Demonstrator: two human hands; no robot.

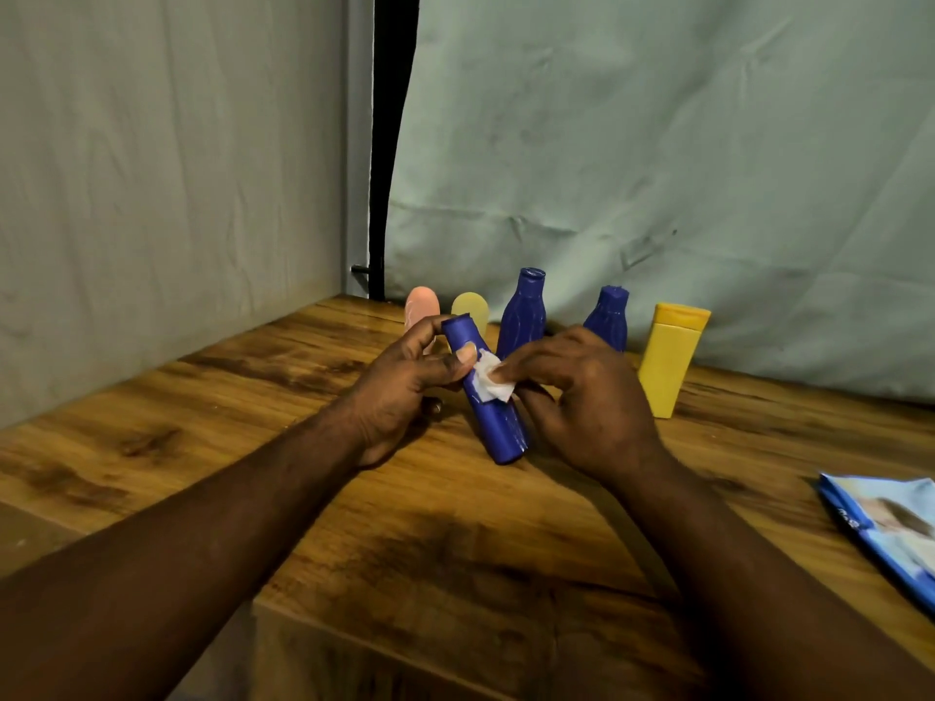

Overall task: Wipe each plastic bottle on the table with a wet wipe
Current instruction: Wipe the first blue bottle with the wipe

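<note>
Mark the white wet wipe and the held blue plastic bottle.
white wet wipe [492, 382]: head view, crumpled middle.
held blue plastic bottle [501, 430]: head view, lower body.

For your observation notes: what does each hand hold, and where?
The left hand grips the tilted blue bottle near its top; right hand pinches the wet wipe against its middle.

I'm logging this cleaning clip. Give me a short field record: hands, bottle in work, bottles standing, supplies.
left hand: grips the tilted blue bottle
right hand: holds the wet wipe against it
standing behind: pink bottle, pale yellow bottle, tall blue bottle, short blue bottle, yellow bottle
supplies: wipes pack lying on the wooden table, right edge
</note>
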